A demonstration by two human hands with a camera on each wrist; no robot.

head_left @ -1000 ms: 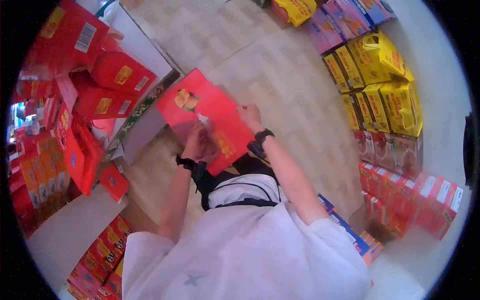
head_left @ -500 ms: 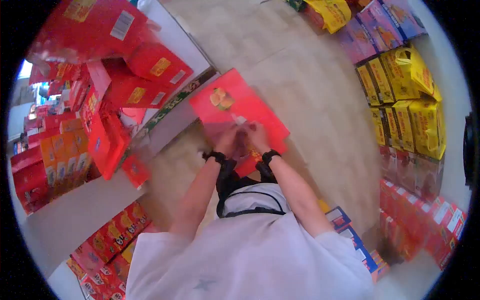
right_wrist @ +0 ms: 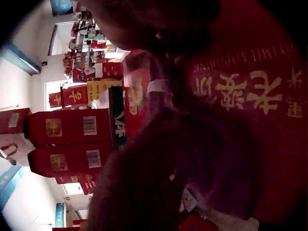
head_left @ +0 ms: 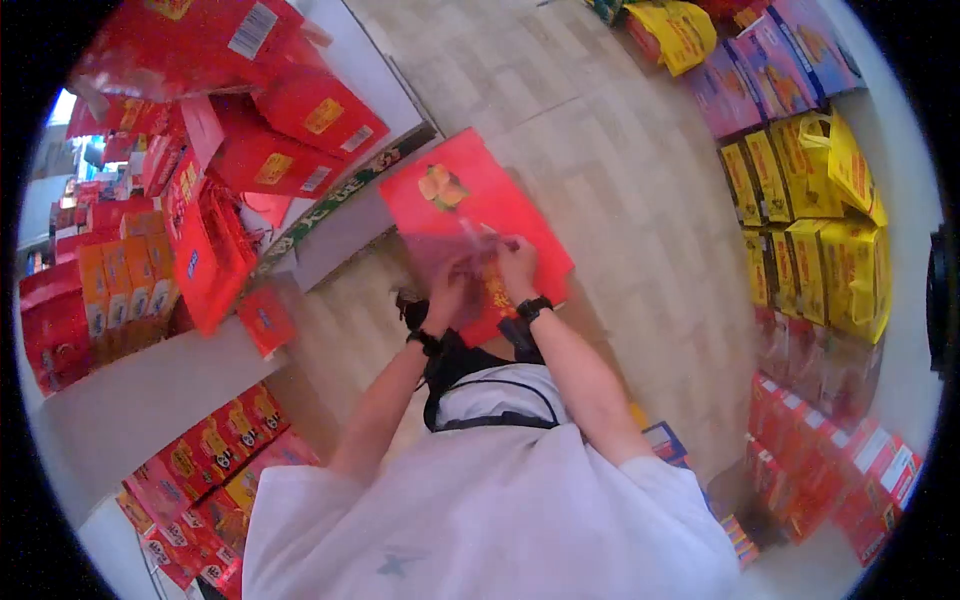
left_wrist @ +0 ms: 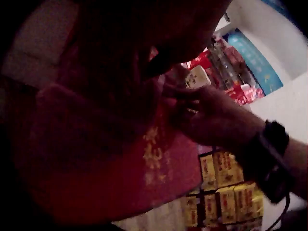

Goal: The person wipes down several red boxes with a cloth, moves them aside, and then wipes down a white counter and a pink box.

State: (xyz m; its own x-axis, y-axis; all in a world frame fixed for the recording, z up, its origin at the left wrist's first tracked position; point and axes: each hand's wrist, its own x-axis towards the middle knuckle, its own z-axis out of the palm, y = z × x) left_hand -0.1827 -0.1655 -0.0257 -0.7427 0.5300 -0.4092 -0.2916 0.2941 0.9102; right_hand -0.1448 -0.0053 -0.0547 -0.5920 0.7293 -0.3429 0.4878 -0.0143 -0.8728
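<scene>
A flat red gift box (head_left: 535, 225) with a fruit picture and gold lettering lies in front of my body. Over its lower left part hangs a thin, see-through purplish plastic bag (right_wrist: 219, 154). My left hand (head_left: 452, 288) pinches the bag above the box. Close to its right, my right hand (head_left: 517, 265) has bent fingers and thumb brought together on the bag's gathered film, as the left wrist view shows. A small white band (right_wrist: 158, 86) shows at the gather in the right wrist view. Left fingertips are dark and partly hidden.
Red cartons (head_left: 320, 115) are stacked on a shelf at the left, with a red bag (head_left: 208, 265) hanging beside them. Yellow boxes (head_left: 805, 240) line the right wall above red cartons (head_left: 815, 450). Pale tiled floor (head_left: 620, 200) runs between.
My right hand has come from the box's right edge to the bag beside my left hand. The hands met, then drew slightly apart. The head view has shifted, moving the surroundings rightward.
</scene>
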